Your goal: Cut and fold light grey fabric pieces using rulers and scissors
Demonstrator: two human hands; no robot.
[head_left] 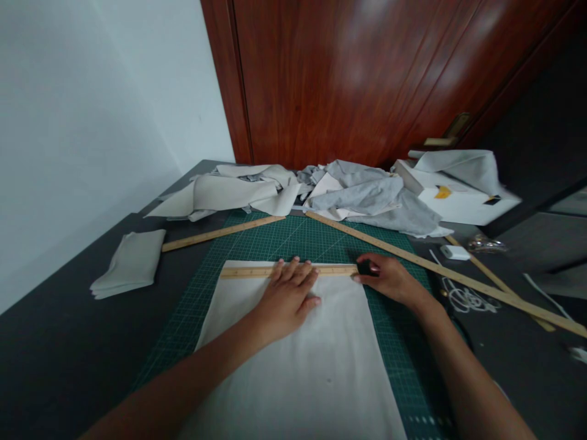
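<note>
My left hand lies flat on the wooden ruler, its fingers spread across it. The ruler rests crosswise near the far edge of a pale cloth, which lies on a green cutting mat. At the ruler's right end is my right hand, curled, with thumb and forefinger beside the ruler's two edges. Between those fingers shows a small dark object with a reddish part; its kind I cannot make out.
A folded cloth stack sits left. Fabric scraps and grey cloth lie at the back, with a white box further right. Long wooden strips cross the right side, near a white charger and a cord.
</note>
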